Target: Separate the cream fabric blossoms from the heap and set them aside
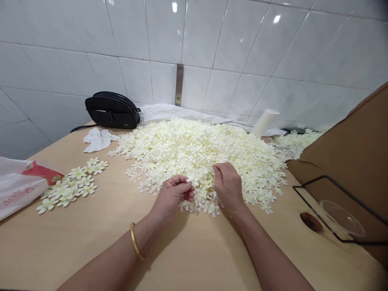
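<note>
we find two bare hands at the front of a heap of pale flowers (pixel 184 147), loose on a wooden table (pixel 121 246).
the left hand (pixel 172 195) has thumb and forefinger pinched on what appears to be a single flower (pixel 189 182); the right hand (pixel 229 188) has its fingertips drawn together over the heap, though we cannot tell what, if anything, they grip. we judge scattering the likeliest trouble: nothing fences the front blooms, so a careless sweep could spread them. overlapping heads may drag neighbours along, and a hard pinch might crease one. to our left, a tug on the plastic bag (pixel 18 190) could disturb the smaller group (pixel 68 190) just beside it.
</note>
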The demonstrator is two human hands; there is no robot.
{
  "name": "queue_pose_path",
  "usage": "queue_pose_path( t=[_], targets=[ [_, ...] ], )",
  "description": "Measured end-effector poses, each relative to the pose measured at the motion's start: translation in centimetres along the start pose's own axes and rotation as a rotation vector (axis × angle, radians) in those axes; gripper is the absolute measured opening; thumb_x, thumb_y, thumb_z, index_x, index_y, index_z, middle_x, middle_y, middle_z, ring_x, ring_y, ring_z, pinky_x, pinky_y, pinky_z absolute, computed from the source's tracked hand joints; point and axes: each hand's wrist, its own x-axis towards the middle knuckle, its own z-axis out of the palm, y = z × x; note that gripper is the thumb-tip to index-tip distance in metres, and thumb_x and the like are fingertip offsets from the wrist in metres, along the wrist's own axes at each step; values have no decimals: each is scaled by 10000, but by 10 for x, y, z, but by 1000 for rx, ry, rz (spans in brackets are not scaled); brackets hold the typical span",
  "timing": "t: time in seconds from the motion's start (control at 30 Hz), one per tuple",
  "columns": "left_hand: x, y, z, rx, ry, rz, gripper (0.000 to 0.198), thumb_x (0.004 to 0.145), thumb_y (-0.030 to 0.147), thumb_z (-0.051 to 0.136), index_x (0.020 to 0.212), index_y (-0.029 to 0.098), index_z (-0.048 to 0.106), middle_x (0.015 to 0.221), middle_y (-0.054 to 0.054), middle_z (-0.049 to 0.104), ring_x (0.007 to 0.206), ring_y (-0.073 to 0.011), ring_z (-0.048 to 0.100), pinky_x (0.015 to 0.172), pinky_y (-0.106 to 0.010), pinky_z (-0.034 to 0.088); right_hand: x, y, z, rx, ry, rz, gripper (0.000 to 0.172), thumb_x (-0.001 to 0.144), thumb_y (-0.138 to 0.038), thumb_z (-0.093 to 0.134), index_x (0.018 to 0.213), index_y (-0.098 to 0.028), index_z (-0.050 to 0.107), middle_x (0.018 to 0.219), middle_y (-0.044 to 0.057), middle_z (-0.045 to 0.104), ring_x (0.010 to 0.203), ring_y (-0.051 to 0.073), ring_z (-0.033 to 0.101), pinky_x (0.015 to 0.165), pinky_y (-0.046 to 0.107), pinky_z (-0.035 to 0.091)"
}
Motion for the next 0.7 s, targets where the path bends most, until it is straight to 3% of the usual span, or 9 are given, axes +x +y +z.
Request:
queue_pose_path(
  t=[0.1, 0.2, 0.3, 0.4, 0.5, 0.7],
  targets=[
    [0, 0, 1, 4, -1, 4, 162, 605, 194, 648, 638, 139, 499, 542, 10, 549, 477, -78, 507, 504, -217, 417, -2, -1, 7, -48, -95, -80, 188, 803, -194, 410, 871, -169, 584, 782, 63, 525, 753, 179, 474, 700, 325, 380],
    [0, -1, 1, 8, 0, 18, 165, 621, 209, 641, 627, 135, 494, 548, 5, 546, 473, -76, 504, 501, -217, 417, -4, -6, 6, -34, -28, -94, 218, 795, -188, 431, 952, -160, 579, 837, 80, 521, 817, 197, 474, 735, 353, 387],
    [0, -1, 0, 2, 12, 16, 173, 619, 209, 643, 622, 133, 488, 544, 4, 542, 469, -77, 501, 492, -216, 417, -6, -17, -1, 122, 16, -113, 203, 800, -170, 434, 944, -167, 578, 854, 79, 526, 833, 186, 489, 742, 342, 409],
    [0, -1, 0, 5, 14, 8, 174, 625, 216, 640, 619, 131, 488, 539, 4, 540, 463, -75, 498, 498, -217, 419, -10, -29, -7, 289, -43, -193, 197, 800, -145, 436, 932, -184, 577, 833, 68, 536, 781, 160, 513, 687, 301, 437],
    [0, -1, 0, 30, 10, 19, 165, 640, 221, 627, 616, 126, 495, 542, 4, 537, 451, -68, 490, 489, -209, 407, -13, -34, -7, 301, -91, -249, 214, 797, -129, 437, 945, -183, 581, 826, 74, 545, 773, 160, 515, 678, 296, 440],
    [-2, 0, 0, 88, -17, 62, 136, 660, 215, 607, 630, 122, 512, 532, 12, 519, 458, -65, 480, 493, -205, 399, -13, -32, -8, 318, -271, -188, 223, 816, -145, 409, 901, -181, 612, 801, 68, 563, 744, 157, 519, 661, 287, 432]
  ],
)
